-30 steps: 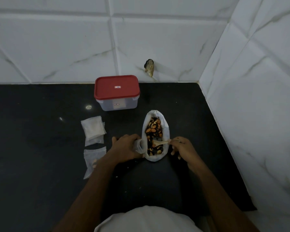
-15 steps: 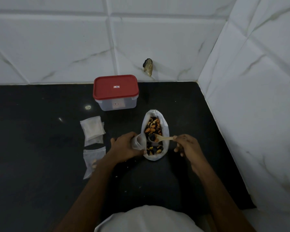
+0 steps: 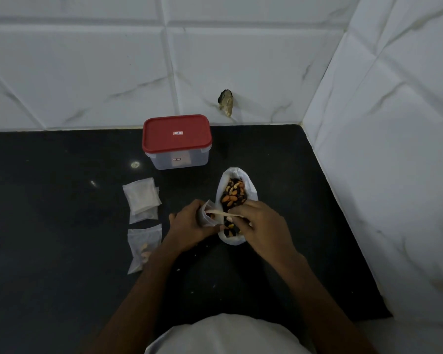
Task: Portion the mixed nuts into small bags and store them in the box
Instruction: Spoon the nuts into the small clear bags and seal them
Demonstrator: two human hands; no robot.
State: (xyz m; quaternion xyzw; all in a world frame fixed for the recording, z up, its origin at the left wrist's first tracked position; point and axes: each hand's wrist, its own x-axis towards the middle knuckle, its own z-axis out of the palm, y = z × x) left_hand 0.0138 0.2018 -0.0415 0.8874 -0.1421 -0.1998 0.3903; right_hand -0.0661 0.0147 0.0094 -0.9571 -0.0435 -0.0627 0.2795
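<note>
Left hand is closed around a small clear bag, holding its mouth open and tilted toward the right. Right hand pinches the handle of a pale spoon between its fingertips; the spoon lies nearly level, its bowl end at the mouth of the small bag. Whether the bowl carries nuts cannot be told.

Directly under and behind the right hand sits the large white bag, open, with the mixed nuts showing; its near edge touches the left hand's fingers.

Left of the left hand, one filled bag lies flat on the black counter, with a stack of empty bags just beyond it.

Box, red lid on, stands at the back against the tiled wall, well apart from both hands.
</note>
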